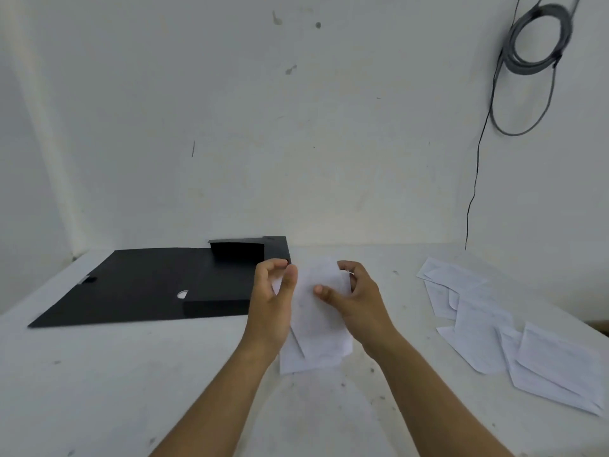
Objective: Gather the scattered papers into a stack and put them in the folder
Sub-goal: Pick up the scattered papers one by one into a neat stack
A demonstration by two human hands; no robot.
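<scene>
A small bundle of white papers (318,328) is held upright over the middle of the table, between both hands. My left hand (272,300) grips its left edge with curled fingers and thumb. My right hand (357,301) holds the right edge, thumb pressed on the front sheet. A black folder (141,285) lies open and flat at the left, its flaps raised near the wall. Several more white papers (514,331) lie scattered and overlapping at the right side of the table.
The white table (131,374) runs up to a white wall at the back. A coiled grey cable (537,41) hangs on the wall at the upper right, with a thin black wire (474,192) dropping to the table's back edge.
</scene>
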